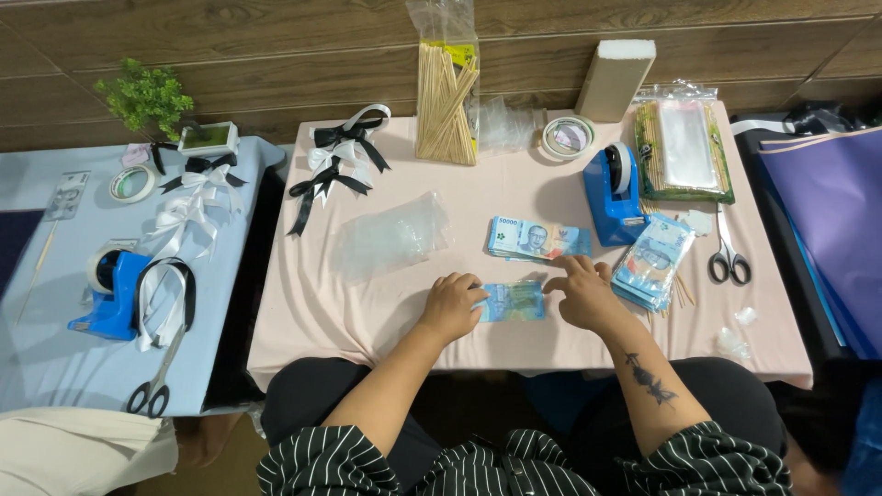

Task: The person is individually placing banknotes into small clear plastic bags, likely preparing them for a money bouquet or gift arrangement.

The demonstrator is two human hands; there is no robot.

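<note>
While the blue banknote (512, 301) lies flat near the pink tablecloth's (312, 303) front edge, long axis running left-right, the left hand (452, 305) pins its left end with curled fingers and the right hand (582, 294) presses spread fingertips at its right end.

A blue-green banknote (511, 300) lies on the pale pink tablecloth (367, 312), flanked by a bright blue tape dispenser (614, 197) and black-handled scissors (729, 261) — beyond the cloth's left edge, black and white ribbons (335, 161); near it, black sleeves (331, 464) with thin white stripes.
</note>
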